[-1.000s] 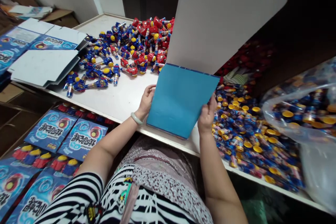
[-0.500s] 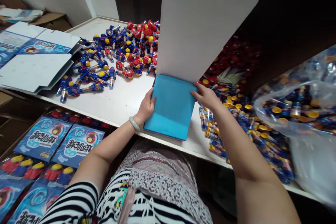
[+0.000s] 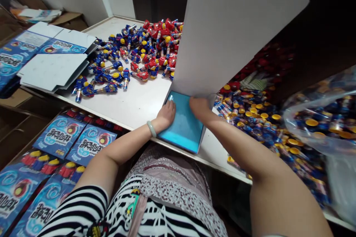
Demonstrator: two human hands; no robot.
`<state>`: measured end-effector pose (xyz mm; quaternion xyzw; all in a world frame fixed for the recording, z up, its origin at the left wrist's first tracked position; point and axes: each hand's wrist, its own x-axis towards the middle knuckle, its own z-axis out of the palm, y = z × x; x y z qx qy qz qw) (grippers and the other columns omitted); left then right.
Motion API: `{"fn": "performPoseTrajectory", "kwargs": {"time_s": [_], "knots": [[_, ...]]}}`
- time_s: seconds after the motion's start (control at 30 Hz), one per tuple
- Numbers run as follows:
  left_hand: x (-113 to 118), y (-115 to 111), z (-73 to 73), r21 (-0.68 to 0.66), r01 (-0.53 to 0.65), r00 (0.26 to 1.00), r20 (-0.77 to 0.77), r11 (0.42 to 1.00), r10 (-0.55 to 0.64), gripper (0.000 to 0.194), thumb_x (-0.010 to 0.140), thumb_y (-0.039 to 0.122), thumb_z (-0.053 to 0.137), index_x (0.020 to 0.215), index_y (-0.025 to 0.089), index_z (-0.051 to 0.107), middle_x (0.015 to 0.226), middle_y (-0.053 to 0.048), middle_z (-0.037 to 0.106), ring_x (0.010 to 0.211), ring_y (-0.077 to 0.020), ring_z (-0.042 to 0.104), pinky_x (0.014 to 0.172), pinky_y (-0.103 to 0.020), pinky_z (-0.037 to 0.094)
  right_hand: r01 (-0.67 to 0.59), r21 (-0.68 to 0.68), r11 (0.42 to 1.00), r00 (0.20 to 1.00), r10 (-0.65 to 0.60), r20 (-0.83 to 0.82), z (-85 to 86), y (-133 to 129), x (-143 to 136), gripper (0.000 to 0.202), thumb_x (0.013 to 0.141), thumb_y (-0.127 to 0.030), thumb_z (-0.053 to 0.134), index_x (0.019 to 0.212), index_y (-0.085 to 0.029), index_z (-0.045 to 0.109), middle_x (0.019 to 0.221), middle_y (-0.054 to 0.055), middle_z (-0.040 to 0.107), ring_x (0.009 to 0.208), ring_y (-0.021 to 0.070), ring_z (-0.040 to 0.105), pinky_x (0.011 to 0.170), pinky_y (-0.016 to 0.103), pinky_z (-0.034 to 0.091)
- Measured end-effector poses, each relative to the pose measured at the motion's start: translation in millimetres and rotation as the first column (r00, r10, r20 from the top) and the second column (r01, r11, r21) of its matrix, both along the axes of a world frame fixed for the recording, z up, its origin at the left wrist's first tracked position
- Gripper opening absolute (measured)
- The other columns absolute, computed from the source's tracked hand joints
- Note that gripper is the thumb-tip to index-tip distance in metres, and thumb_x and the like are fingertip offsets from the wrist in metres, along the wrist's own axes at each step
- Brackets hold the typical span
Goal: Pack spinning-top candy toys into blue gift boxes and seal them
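Observation:
A carton with a tall, raised white lid panel (image 3: 222, 40) stands at the front edge of the table. In its base lies a bright blue card insert (image 3: 180, 127), slightly sunken between the side walls. My left hand (image 3: 166, 114), with a pale green bangle at the wrist, rests on the insert's left side, fingers stretched forward and nothing held. Bent downward, my right hand (image 3: 200, 108) presses on the insert's far right part near the lid hinge. Its fingertips are hidden behind the hand and smeared.
Red and blue toy-shaped pieces (image 3: 150, 50) are heaped behind the carton. Flat printed boxes (image 3: 52, 72) are stacked at left. Several yellow-capped tubes (image 3: 258, 118) cover the right side, beside a clear plastic bag (image 3: 339, 148). Packed display boxes (image 3: 91, 142) stand low at left.
The blue insert has gone down into the carton base. Both hands have moved from its side edges onto its top surface. The lid panel leans further right.

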<state>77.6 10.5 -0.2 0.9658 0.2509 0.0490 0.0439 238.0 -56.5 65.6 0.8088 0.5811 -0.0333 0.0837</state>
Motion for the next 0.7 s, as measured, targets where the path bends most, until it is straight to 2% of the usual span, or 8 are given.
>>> {"fn": "performPoseTrajectory", "kwargs": {"time_s": [0.13,0.3,0.4,0.5,0.57,0.63,0.67,0.7], "knots": [[20.2,-12.2,5.6,0.026,-0.096,0.979,-0.179,0.995,0.099,0.052,0.093,0.001,0.029,0.14,-0.013,0.046,0.146,-0.037,0.042,0.138,-0.0421,0.046,0.101,-0.051,0.051,-0.016,-0.013,1.0,0.999,0.017,0.032,-26.0,-8.2,-21.7,0.049,0.096,-0.008,0.028,0.14,-0.004,0.05,0.123,0.029,0.065,0.111,0.0349,0.066,0.08,0.042,0.056],[28.8,-15.4,14.6,0.058,-0.09,0.98,-0.173,0.994,0.099,0.048,0.095,0.005,0.035,0.139,-0.008,0.052,0.146,-0.033,0.046,0.138,-0.0384,0.048,0.102,-0.046,0.051,-0.05,-0.003,0.999,0.997,0.05,0.057,-22.0,-14.6,-9.8,0.047,0.097,-0.009,0.029,0.136,-0.006,0.055,0.12,0.026,0.066,0.11,0.0339,0.066,0.084,0.043,0.056],[32.0,-13.8,18.5,0.092,-0.069,0.98,-0.18,0.993,0.084,0.048,0.097,0.008,0.034,0.138,-0.006,0.054,0.145,-0.031,0.049,0.135,-0.0372,0.051,0.1,-0.044,0.052,-0.088,0.058,0.994,0.995,0.085,0.057,-25.4,-21.0,-3.3,0.049,0.099,-0.017,0.03,0.144,-0.01,0.049,0.14,0.023,0.057,0.125,0.0367,0.057,0.094,0.048,0.054],[40.4,-13.6,23.3,0.139,-0.061,0.977,-0.192,0.988,0.087,0.048,0.097,0.007,0.031,0.136,-0.005,0.057,0.142,-0.032,0.052,0.13,-0.0384,0.055,0.092,-0.045,0.054,-0.092,0.061,0.994,0.996,0.09,0.024,-40.1,-28.5,8.4,0.05,0.1,-0.024,0.031,0.146,-0.014,0.049,0.151,0.018,0.05,0.135,0.0366,0.051,0.101,0.051,0.052],[45.3,-13.8,29.7,0.149,0.017,0.98,-0.2,0.989,0.013,0.047,0.095,0.006,0.034,0.133,-0.005,0.06,0.138,-0.032,0.055,0.128,-0.0395,0.057,0.093,-0.047,0.053,-0.085,0.034,0.996,0.996,0.085,-0.006,-50.1,-32.0,24.9,0.05,0.099,-0.027,0.034,0.144,-0.015,0.052,0.151,0.016,0.051,0.134,0.0353,0.052,0.104,0.051,0.05],[45.7,-12.4,38.8,0.053,0.192,0.965,-0.195,0.98,-0.178,0.042,0.093,0.005,0.039,0.125,-0.006,0.065,0.131,-0.032,0.06,0.123,-0.0389,0.06,0.095,-0.049,0.051,-0.098,0.023,0.995,0.994,0.099,-0.038,-55.8,-35.1,46.2,0.05,0.096,-0.03,0.041,0.142,-0.016,0.056,0.147,0.015,0.055,0.13,0.0339,0.057,0.107,0.049,0.05],[43.4,-10.1,43.9,-0.047,0.313,0.935,-0.159,0.948,-0.317,0.039,0.093,0.006,0.043,0.122,-0.005,0.067,0.128,-0.03,0.063,0.121,-0.0369,0.061,0.097,-0.047,0.051,-0.118,0.025,0.993,0.992,0.119,-0.053,-56.1,-37.0,56.5,0.049,0.095,-0.03,0.044,0.139,-0.017,0.059,0.145,0.015,0.058,0.128,0.0329,0.06,0.107,0.048,0.05],[39.1,-6.0,49.1,-0.166,0.434,0.889,-0.081,0.885,-0.451,0.037,0.093,0.009,0.047,0.121,-0.002,0.068,0.128,-0.027,0.064,0.121,-0.0339,0.062,0.1,-0.044,0.05,-0.14,0.027,0.99,0.988,0.142,-0.066,-54.1,-39.1,65.1,0.047,0.092,-0.029,0.046,0.135,-0.017,0.062,0.142,0.015,0.06,0.126,0.0317,0.062,0.107,0.047,0.05]]}}
